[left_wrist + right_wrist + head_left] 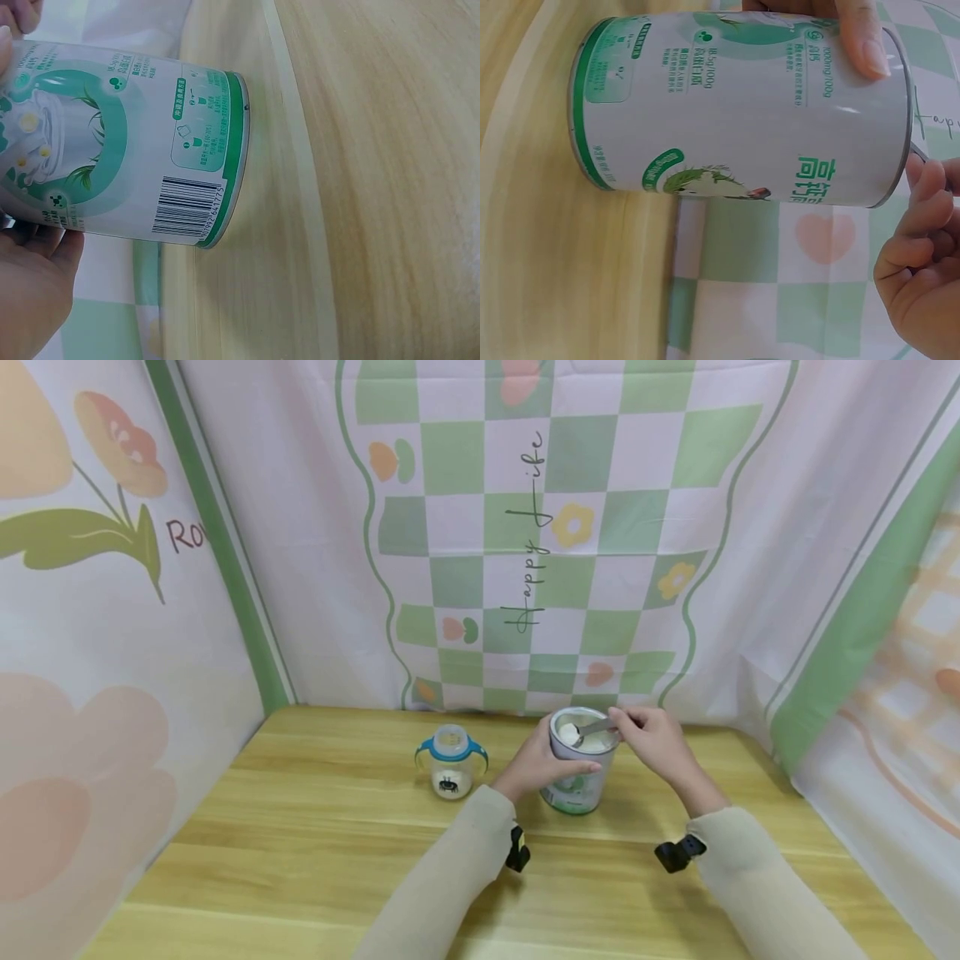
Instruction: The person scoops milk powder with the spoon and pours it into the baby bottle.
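Observation:
A white and green milk powder can (576,787) stands with its top uncovered on the wooden table. My left hand (542,765) grips it from the left side, thumb across the front; the left wrist view shows that hand (34,292) against the printed can (142,142). My right hand (654,742) pinches the handle of a metal spoon (597,727) at the can's mouth. White powder (570,734) sits heaped in the spoon's bowl, at the opening. In the right wrist view, curled fingers of the right hand (922,262) are beside the can's rim.
Left of the can stands a clear baby bottle (451,767) with blue handles and something whitish in its lower part. A patterned curtain (517,568) hangs behind the wooden table (337,843), and more cloth hangs on both sides.

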{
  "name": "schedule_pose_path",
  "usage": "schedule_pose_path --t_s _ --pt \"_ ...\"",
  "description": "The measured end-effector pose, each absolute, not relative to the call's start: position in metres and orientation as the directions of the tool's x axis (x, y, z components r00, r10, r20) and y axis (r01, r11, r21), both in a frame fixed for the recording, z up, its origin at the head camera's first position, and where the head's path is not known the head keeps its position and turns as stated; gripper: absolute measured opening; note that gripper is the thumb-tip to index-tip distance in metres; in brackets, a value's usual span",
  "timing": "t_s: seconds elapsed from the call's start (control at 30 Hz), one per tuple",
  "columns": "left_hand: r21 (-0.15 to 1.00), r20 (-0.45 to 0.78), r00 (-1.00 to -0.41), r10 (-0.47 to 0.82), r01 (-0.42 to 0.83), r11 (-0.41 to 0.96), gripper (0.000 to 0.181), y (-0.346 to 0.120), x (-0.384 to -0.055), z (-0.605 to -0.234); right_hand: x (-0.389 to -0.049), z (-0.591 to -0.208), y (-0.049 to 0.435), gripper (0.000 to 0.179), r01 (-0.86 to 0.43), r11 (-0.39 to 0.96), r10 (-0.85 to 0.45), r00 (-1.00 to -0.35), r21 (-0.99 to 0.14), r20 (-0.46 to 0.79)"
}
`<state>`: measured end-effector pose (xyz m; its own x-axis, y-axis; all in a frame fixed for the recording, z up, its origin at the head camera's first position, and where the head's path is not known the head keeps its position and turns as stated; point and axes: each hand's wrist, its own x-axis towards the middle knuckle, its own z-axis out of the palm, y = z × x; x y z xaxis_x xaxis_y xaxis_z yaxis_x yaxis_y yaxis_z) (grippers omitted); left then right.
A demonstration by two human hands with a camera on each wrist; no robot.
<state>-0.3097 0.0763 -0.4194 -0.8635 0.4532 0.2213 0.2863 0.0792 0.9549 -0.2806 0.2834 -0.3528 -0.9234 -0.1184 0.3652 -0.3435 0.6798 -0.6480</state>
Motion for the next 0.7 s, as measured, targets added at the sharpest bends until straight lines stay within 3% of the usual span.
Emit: schedule_pose_path --t_s 0.37,0.7 --pt "0.960 0.199 -0.873 0.446 0.265 0.089 0.090 0.076 -0.311 -0.420 -0.277 -0.363 0.284 0.038 -0.401 0.747 -0.105 -0.859 -0.530 0.502" --pt "0.956 0.219 -0.864 0.454 0.283 0.076 0.088 0.076 -0.309 -0.418 -0.277 -0.365 0.283 0.034 -0.428 0.756 -0.074 -0.807 -0.494 0.585"
